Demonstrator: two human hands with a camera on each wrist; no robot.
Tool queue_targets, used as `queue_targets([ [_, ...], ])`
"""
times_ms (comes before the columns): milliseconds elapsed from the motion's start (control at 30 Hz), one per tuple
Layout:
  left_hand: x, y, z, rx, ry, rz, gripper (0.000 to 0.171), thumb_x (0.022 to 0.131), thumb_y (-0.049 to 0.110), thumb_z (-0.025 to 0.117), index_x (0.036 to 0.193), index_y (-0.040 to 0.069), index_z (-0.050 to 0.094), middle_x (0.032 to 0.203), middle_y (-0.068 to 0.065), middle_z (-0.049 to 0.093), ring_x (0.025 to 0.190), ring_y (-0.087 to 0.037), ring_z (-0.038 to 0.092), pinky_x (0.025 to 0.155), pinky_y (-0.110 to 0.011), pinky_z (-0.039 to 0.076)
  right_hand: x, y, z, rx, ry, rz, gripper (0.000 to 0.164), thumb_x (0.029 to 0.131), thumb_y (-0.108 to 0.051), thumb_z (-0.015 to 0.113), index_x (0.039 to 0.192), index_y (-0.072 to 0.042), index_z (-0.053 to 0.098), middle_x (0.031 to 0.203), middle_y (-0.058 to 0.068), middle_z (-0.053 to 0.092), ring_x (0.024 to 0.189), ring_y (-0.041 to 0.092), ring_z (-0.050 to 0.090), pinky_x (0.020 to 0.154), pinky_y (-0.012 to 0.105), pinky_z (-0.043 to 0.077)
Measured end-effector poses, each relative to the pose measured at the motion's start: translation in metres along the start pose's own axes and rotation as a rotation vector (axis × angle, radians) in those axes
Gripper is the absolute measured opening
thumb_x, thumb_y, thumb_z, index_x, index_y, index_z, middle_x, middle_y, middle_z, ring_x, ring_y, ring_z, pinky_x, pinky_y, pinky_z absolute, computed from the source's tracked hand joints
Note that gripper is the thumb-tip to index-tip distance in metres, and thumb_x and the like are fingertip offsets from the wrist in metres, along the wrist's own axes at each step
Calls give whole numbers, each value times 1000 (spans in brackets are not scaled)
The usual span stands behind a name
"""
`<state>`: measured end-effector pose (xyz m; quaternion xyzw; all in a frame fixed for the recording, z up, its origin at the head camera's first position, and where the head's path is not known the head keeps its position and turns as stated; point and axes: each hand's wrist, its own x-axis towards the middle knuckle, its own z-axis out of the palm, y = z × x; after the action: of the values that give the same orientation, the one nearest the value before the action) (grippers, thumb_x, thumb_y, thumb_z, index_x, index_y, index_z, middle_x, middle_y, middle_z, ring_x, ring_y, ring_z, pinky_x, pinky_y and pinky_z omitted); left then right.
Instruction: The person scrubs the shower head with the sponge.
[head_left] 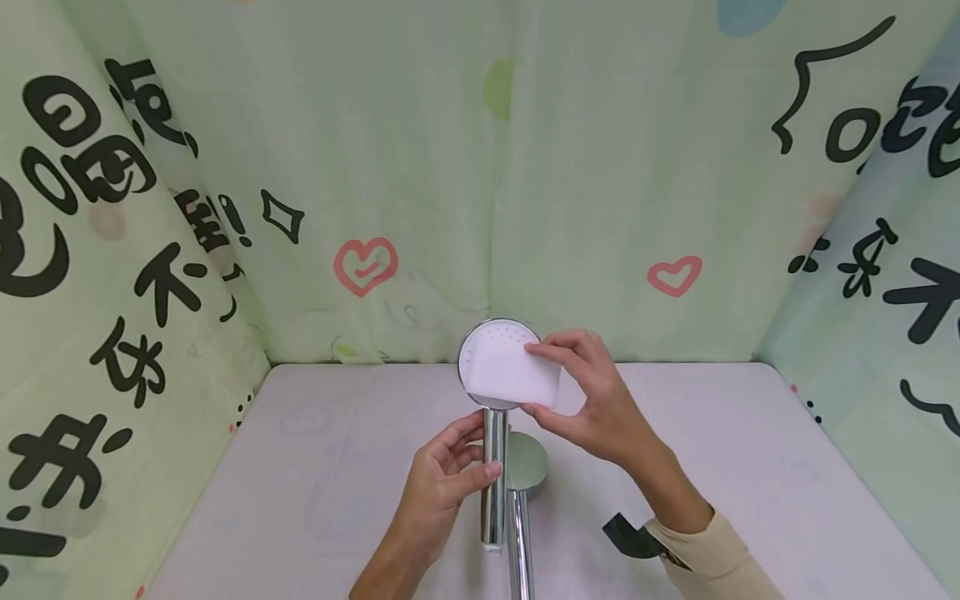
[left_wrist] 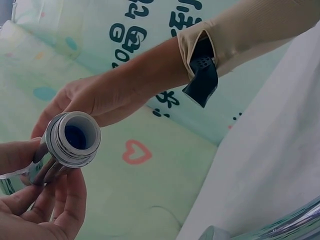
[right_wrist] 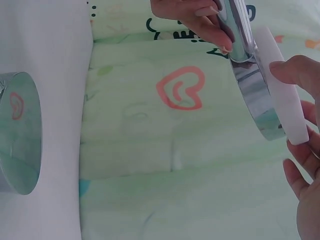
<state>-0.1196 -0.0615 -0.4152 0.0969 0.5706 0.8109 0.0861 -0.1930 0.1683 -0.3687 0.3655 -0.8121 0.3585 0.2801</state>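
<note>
My left hand (head_left: 446, 483) grips the chrome handle of a shower head (head_left: 495, 467), fingers behind and thumb in front. The shower head stands upright with its round, dotted white spray face turned toward me. In my right hand (head_left: 588, 400), a white sponge (head_left: 513, 375) is pinched between thumb and fingers. It lies flat over most of the spray face; the right wrist view shows the sponge (right_wrist: 285, 95) edge-on along the chrome head (right_wrist: 257, 100). The left wrist view looks into the handle's threaded open end (left_wrist: 75, 137).
A second chrome shower head (head_left: 527, 461) lies on the white table (head_left: 360, 500), just behind the held handle, its round back mirroring the green. Printed green curtains (head_left: 420, 183) enclose the back and sides. A dark strap (head_left: 633, 537) hangs from the right sleeve (head_left: 712, 558).
</note>
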Motion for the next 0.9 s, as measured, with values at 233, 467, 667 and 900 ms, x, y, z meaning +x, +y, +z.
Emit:
queue_targets([
  [233,2,0,0,-5,4,8,64,86,-2,74,145,2,50,132,-14,59,103,-21,60,81,-23,55,-3,-1,0,-10,-25,-8,64,72,-20,89,131,-12,66,127,5,57,118,21,47,89,25,48],
  [467,3,2,0,-15,-8,15,64,87,-1,75,145,0,49,132,-15,58,102,-20,60,81,-23,55,-6,-2,-1,-8,-27,-18,65,72,-20,90,132,-13,66,127,5,57,119,22,47,90,22,46],
  [667,4,4,0,2,0,18,59,87,-1,74,141,-2,51,129,-13,59,105,-22,59,81,-23,54,-9,-2,-2,-3,-45,-28,65,72,-19,90,132,-13,66,128,5,56,121,22,46,90,25,49],
  [900,4,8,-1,3,30,8,57,87,-2,74,140,-3,52,124,-12,58,104,-24,58,81,-24,55,-11,-2,-3,22,-71,-43,64,74,-22,89,133,-14,65,129,4,55,121,21,46,93,20,47],
])
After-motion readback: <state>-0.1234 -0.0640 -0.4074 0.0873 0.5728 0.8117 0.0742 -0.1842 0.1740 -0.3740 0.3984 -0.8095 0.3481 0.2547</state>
